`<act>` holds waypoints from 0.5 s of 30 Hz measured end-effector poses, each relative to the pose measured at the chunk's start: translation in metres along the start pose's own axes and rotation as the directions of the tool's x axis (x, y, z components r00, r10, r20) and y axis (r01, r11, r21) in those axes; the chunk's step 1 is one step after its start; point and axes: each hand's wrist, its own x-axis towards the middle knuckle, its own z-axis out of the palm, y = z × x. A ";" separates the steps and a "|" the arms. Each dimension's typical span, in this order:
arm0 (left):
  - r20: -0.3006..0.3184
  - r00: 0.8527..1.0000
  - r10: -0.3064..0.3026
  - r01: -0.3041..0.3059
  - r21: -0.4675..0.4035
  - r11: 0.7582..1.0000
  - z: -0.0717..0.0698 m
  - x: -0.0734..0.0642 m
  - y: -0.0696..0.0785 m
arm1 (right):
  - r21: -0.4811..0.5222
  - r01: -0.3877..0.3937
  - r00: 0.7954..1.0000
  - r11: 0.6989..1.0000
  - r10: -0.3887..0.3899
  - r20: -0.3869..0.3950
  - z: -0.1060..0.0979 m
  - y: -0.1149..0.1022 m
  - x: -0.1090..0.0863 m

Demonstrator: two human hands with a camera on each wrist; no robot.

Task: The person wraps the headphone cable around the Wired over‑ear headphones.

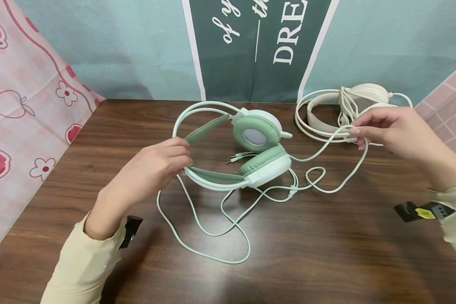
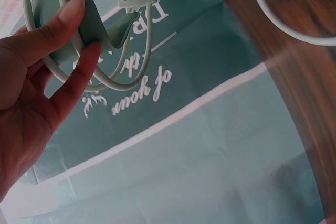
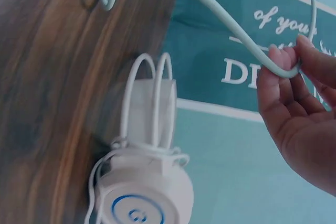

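A pair of white and mint-green headphones (image 1: 256,131) lies in the middle of the head view, ear cups to the right. My left hand (image 1: 152,169) grips its headband (image 2: 73,19), thumb on one side and fingers on the other. A pale green cable (image 1: 235,223) runs from the headphones in loose loops over the table, with its plugs (image 1: 237,158) beside the ear cups. My right hand (image 1: 395,131) pinches a bend of this cable (image 3: 231,22) between thumb and fingers, off to the right.
A second, off-white pair of headphones (image 3: 152,187), its cord wrapped round it, lies at the table's back right. The wooden table (image 1: 327,253) meets a teal cloth (image 1: 129,50) with lettering behind. Pink patterned cloth (image 1: 26,101) hangs at left.
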 end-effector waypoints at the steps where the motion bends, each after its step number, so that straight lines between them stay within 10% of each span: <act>1: 0.007 1.000 0.006 -0.006 -0.001 1.000 0.000 0.001 0.001 | 0.002 0.005 1.000 1.000 -0.005 -0.008 0.001 -0.003 0.002; 15: 0.069 0.995 0.071 -0.069 -0.026 0.997 0.002 0.022 0.018 | -0.166 0.000 0.996 0.986 0.014 0.084 0.012 -0.040 0.040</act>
